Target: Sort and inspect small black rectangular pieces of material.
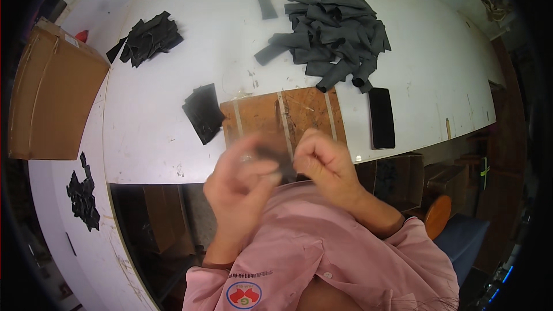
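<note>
Close in front of my body, over the near edge of a worn wooden board (253,116), my two hands work at a small dark piece of material (284,164). The piece is smeared by motion, so its exact shape cannot be made out. My left hand (242,187) is bent round its left end, its fingers blurred. My right hand (328,164) is closed, thumb and fingers pinched at the other end. Left of the board lies a stack of flat black pieces (204,113). Beyond the board is a large heap of dark grey fabric tubes (340,29).
A black phone (382,118) lies right of the board. One grey piece (266,6) sits apart from the heap. Black pieces form piles at the far left (151,39) and on the side table (84,198). A cardboard box (55,92) stands left; an orange round stool (438,216) is at right.
</note>
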A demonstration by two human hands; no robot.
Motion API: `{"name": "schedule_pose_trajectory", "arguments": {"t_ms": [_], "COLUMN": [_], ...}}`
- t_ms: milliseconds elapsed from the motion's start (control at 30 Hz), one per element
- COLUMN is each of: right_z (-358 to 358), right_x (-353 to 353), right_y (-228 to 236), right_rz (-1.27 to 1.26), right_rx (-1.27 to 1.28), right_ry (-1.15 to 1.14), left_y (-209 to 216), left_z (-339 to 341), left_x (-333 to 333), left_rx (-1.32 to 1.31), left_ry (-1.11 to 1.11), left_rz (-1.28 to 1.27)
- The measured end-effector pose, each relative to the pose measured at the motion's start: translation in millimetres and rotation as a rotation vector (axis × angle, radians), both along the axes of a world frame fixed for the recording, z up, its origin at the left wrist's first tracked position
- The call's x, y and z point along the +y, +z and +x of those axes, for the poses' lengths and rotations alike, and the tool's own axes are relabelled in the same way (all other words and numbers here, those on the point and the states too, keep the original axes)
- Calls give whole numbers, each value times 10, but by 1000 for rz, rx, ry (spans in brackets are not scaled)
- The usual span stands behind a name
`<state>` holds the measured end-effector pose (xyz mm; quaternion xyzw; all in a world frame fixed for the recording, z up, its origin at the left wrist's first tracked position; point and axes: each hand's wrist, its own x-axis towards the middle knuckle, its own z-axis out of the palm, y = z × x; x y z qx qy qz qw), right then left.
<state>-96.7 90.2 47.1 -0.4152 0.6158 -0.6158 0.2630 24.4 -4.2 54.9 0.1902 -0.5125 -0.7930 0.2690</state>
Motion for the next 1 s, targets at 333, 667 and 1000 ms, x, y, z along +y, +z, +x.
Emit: {"name": "schedule_pose_trajectory", "arguments": {"t_ms": [333, 667, 1000], "right_z": [-6, -107, -184], "right_x": [8, -116, -325], "right_y": [-81, -54, 446], "right_rz": [25, -160, -242], "right_rx": [-328, -164, 403], "right_ry": [150, 91, -107], "left_y": [-56, -31, 294], "left_z": [21, -120, -290], "left_x": [-123, 77, -52], "left_rx": [94, -120, 38], "left_ry": [-273, 141, 218], "left_rz": [669, -229, -166]}}
